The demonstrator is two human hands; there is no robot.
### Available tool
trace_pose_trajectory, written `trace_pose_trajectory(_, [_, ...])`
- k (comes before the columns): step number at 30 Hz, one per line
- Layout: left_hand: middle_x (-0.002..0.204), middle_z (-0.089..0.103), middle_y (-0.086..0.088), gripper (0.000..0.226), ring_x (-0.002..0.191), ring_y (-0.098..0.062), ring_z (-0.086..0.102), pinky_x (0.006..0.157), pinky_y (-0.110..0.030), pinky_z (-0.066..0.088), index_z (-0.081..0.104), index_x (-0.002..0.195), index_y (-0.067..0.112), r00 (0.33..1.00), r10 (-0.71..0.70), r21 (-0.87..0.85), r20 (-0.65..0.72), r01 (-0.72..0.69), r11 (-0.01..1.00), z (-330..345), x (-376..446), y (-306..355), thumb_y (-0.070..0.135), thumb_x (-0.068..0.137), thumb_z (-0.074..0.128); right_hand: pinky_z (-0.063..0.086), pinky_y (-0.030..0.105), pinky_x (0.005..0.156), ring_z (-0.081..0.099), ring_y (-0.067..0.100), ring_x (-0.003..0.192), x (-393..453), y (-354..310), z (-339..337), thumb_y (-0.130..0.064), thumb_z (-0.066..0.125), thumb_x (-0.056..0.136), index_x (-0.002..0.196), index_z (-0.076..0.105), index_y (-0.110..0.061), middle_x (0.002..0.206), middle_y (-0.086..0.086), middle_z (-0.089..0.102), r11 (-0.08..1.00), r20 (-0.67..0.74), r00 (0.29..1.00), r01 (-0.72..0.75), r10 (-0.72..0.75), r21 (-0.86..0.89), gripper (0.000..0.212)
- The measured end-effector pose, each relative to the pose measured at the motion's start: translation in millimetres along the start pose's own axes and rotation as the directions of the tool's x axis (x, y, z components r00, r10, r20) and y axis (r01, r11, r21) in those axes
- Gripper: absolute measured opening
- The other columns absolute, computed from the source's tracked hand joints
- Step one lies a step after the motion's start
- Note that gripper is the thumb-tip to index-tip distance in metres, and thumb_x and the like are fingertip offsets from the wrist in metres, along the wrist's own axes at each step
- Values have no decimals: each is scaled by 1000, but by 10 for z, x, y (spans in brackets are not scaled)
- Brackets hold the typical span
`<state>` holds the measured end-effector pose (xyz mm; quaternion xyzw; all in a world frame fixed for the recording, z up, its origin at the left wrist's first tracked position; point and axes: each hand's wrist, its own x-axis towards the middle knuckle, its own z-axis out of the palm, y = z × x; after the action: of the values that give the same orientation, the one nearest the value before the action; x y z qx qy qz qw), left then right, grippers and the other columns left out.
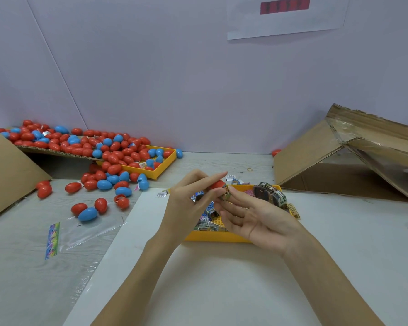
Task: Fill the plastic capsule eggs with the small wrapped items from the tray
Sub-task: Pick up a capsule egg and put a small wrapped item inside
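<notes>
Egg pile (108, 151), red and blue, mid-left, spilling off cardboard: likely stock within reach. Yellow tray (218, 237) centre, mostly hidden behind the hands. Left hand (186, 203) pinches a red egg (218, 184) over the tray, steadying it. Right hand (250, 215) pinches a wrapped item (226, 192) at the egg's mouth, other fingers spread. Whether the egg is open: cannot tell.

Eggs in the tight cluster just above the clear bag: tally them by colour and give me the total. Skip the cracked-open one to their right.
Red eggs: 2
Blue egg: 1
Total: 3
</notes>
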<state>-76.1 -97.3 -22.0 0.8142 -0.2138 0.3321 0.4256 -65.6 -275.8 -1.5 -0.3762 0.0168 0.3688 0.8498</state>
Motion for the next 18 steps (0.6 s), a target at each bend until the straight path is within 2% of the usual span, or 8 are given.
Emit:
trace_pose_trajectory(4, [95, 59, -6, 39, 89, -20, 58, 74, -32, 52, 64, 134, 10, 998, 65, 74, 4, -65, 995, 31, -5, -34, 16, 96, 63, 63, 30, 70, 76, 28, 95, -12, -4, 0, -14, 80, 77, 112, 68, 2, 105, 21, 75, 997, -14, 999, -30, 31, 69, 41])
trace_pose_trajectory(10, [101, 60, -5, 33, 95, -20, 59, 78, -31, 53, 68, 130, 9, 994, 112, 118, -6, -110, 987, 68, -28, -101, 13, 99, 60, 63, 29, 76, 77, 27, 89, -6, 12, 13, -12, 77, 77, 104, 69, 3, 102, 24, 74, 997, -39, 999, -3, 6, 83, 32])
trace_pose_trajectory(14, [106, 64, -5, 28, 101, -22, 61, 84, -31, 53, 71, 125, 6, 996, 85, 107, -28, -81, 991, 109, -36, -88, 8, 100, 58, 64, 28, 76, 77, 26, 90, 20, 45, 31, -14, 75, 79, 107, 69, 7, 105, 25, 75, 998, -68, 996, 64, -61, 29, 35])
trace_pose_trajectory(18, [108, 64, -1, 27, 103, -20, 63, 86, -21, 50, 71, 124, 9, 998, -2, 28, -65, 4, 1000, 126, -37, -29, 11, 103, 53, 64, 29, 74, 77, 26, 89, 36, 84, 56, -17, 78, 79, 104, 73, 7, 106, 22, 74, 994, -49, 998, 37, -32, 105, 35])
